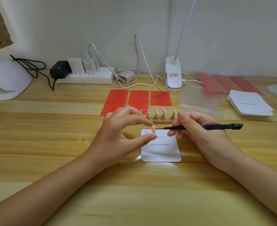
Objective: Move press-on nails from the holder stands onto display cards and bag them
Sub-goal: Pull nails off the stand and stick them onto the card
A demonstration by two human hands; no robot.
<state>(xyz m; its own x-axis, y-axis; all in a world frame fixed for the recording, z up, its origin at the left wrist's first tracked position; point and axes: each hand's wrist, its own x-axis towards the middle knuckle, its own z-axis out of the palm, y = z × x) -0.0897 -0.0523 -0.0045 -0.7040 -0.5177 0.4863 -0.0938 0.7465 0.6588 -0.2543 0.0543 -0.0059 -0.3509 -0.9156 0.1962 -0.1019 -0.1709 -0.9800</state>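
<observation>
Nearest, then outward:

Table: a pale wooden table carries everything, both forearms reaching in across it.

Display card: a white display card printed "Handmade Nail" lies flat between the two hands.

Left hand: the left hand pinches a pink press-on nail between thumb and forefinger, held just above the card's top left corner; the other fingers are raised.

Right hand: the right hand grips black tweezers lying roughly level, the tip touching the pinched nail (whether the tips are pressed together, I cannot tell).

Holder stands: just behind the hands a wooden base bears a row of holder stands; three on the right carry pink nails, two on the left show bare tops.

Red strips: three blocks of red strips lie behind the stands.

Bags: a clear bag sits right of the strips.

Card stack: more white cards are piled at far right.

Back edge: a power strip with plugs, a clip lamp and a white nail lamp at far left.
</observation>
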